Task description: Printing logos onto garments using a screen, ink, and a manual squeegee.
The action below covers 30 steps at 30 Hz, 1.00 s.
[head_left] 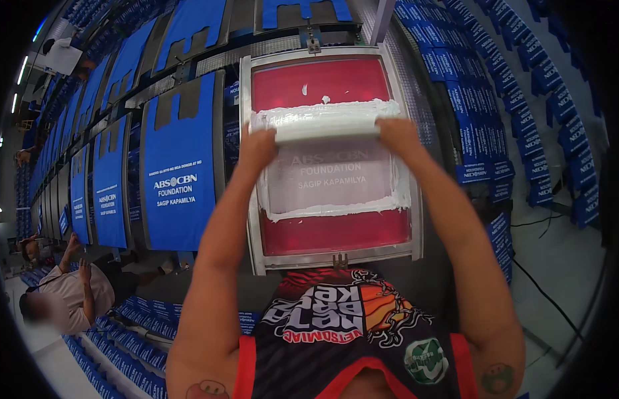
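Observation:
With fingers closed round its ends, my left hand (261, 141) and my right hand (394, 135) hold a long pale squeegee (328, 131) across a printing screen (332, 236). The screen is red above and below a pale stencil window (332, 189) with lettering in it, inside a metal frame (410, 199). Thick white ink (322, 112) lies along the squeegee's far side, and another rough white band runs across the window's near edge. A small clamp (340, 261) sits at the frame's near end. What lies under the screen is hidden.
Blue printed bags (176, 146) lie on dark platens in rows to the left and beyond. Several racks of blue printed items (482, 126) fill the right. Black cables (555, 312) cross the pale floor at lower right. A person in a light shirt (70, 299) is at lower left.

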### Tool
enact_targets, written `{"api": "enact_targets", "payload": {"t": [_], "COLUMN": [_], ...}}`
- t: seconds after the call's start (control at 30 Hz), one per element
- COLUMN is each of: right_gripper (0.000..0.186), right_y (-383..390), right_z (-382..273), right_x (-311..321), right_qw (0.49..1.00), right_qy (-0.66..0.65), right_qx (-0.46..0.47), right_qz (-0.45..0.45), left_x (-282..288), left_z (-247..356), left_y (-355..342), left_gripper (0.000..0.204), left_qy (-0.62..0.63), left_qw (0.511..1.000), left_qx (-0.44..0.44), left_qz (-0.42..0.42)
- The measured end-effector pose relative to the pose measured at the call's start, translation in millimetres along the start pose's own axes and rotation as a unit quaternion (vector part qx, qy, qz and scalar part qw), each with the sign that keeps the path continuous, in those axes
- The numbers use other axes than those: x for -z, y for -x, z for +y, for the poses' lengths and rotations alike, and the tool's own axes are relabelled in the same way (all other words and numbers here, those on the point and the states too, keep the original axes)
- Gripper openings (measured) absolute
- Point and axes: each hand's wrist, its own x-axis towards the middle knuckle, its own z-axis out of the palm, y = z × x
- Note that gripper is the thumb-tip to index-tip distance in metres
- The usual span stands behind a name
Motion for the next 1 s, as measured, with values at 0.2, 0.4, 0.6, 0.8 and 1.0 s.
{"api": "enact_targets", "payload": {"t": [0.2,0.4,0.6,0.8,1.0], "right_gripper": [0.017,0.006,0.023,0.007,0.018], "right_y": [71.7,90.6,-8.7,135.7,-40.2], "right_z": [-14.8,-20.5,5.7,-36.6,5.6], "right_x": [19.8,-11.0,23.2,10.0,15.0], "right_qw": [0.986,0.999,0.991,0.992,0.997], "right_qy": [-0.026,-0.045,0.003,-0.106,0.018], "right_qx": [-0.012,-0.017,-0.001,-0.007,0.004], "right_qz": [-0.163,-0.005,-0.134,-0.069,-0.075], "left_x": [54.1,10.8,42.9,44.3,25.3], "left_z": [40.8,51.2,12.8,76.3,-0.7], "left_y": [63.1,86.1,-23.0,130.3,-36.1], "left_gripper": [0.014,0.028,0.019,0.017,0.021], "left_qy": [-0.018,-0.027,-0.016,0.042,-0.014], "left_qw": [0.991,0.992,0.987,0.989,0.983], "left_qx": [0.006,0.081,0.055,0.058,0.100], "left_qz": [-0.135,-0.094,-0.151,-0.126,-0.156]}}
